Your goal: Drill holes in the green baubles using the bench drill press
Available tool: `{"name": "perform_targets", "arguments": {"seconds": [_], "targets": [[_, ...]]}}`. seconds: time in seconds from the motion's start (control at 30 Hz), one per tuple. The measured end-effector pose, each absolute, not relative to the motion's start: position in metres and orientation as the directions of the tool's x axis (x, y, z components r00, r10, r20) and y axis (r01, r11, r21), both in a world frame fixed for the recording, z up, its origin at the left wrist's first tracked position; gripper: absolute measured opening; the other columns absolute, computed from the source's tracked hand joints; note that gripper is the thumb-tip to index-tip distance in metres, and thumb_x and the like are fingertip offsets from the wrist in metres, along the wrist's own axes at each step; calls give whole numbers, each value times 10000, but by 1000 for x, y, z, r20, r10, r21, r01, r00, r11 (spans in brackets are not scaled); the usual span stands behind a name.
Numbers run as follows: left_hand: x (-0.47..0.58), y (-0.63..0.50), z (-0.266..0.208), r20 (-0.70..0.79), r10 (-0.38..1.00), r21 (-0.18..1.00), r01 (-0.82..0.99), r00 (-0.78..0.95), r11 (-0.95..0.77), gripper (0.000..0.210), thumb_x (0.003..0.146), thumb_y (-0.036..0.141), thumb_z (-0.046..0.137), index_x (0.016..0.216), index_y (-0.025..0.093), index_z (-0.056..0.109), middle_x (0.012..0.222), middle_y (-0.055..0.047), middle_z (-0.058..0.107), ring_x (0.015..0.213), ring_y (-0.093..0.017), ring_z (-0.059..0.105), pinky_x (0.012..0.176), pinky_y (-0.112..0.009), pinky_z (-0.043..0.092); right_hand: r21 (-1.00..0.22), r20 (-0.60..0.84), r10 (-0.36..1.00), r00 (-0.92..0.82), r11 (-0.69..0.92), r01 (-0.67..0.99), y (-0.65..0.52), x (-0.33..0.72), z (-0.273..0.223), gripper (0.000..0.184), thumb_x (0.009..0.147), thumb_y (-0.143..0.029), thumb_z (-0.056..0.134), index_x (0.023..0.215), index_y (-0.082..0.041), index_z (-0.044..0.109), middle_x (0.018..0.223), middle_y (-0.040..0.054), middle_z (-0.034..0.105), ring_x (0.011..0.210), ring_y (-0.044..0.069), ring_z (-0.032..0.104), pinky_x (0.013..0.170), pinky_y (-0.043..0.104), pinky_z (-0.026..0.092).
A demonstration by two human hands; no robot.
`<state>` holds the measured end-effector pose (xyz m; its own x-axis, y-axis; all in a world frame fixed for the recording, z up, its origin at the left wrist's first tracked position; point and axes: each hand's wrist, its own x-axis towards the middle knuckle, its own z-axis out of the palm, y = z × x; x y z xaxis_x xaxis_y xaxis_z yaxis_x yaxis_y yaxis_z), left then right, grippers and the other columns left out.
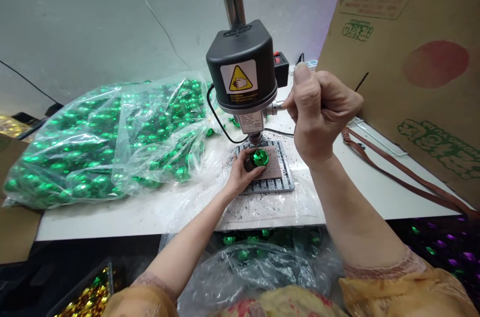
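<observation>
A shiny green faceted ball (260,157) rests on the base plate (287,177) of a small bench drill press (240,67). My left hand (242,172) pinches the ball from its left side, thumb in front and fingers behind. Just above the ball is the lower end of the drill head; its tip is hard to make out. My right hand (318,112) is closed in a fist around the press's feed lever (278,106) at the right of the head, thumb on top. Most of the lever is hidden by the fingers. Dark shavings are scattered around the base.
A large clear bag of green balls (112,137) lies on the left of the white table (112,219). A tall cardboard box (412,57) and a brown strap (405,182) are at right. More green balls lie in plastic (277,262) below the table edge.
</observation>
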<state>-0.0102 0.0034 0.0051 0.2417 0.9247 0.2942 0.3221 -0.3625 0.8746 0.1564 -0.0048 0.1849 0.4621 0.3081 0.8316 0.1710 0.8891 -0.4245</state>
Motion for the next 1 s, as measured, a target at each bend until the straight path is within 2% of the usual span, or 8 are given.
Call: {"name": "perform_targets", "arguments": {"seconds": [0.13,0.47,0.7,1.0], "targets": [[-10,3,7,294,922,865,340,252,-369,508,766,354,836,1219,271,622,1153,-59,686,1114,-277,637,1080,-485,422,-375,857,245,453,900,221,-8,157,178,415,942,-274,574,541,-183,515,464,-73,414,412,8,346,442,222,314],[-8,1,9,299,921,877,308,250,-369,518,766,396,835,1222,263,628,1165,-66,676,1139,-287,623,1090,-498,421,-200,882,73,466,953,228,-2,154,165,402,915,-152,560,532,-171,441,442,-76,374,387,19,350,421,233,251],[-7,-2,12,303,921,879,301,245,-369,495,776,383,826,1214,252,636,1179,-73,676,1160,-297,621,1104,-499,414,-199,879,57,474,946,255,1,155,153,482,913,-164,552,481,-172,338,429,-65,336,374,30,329,410,257,236],[-6,-2,12,321,917,860,332,237,-387,495,782,405,821,1212,247,633,1168,-74,680,1154,-295,628,1109,-516,410,-142,901,1,433,945,294,2,157,145,468,899,-154,545,503,-170,297,448,-69,362,379,24,347,388,238,265]]}}
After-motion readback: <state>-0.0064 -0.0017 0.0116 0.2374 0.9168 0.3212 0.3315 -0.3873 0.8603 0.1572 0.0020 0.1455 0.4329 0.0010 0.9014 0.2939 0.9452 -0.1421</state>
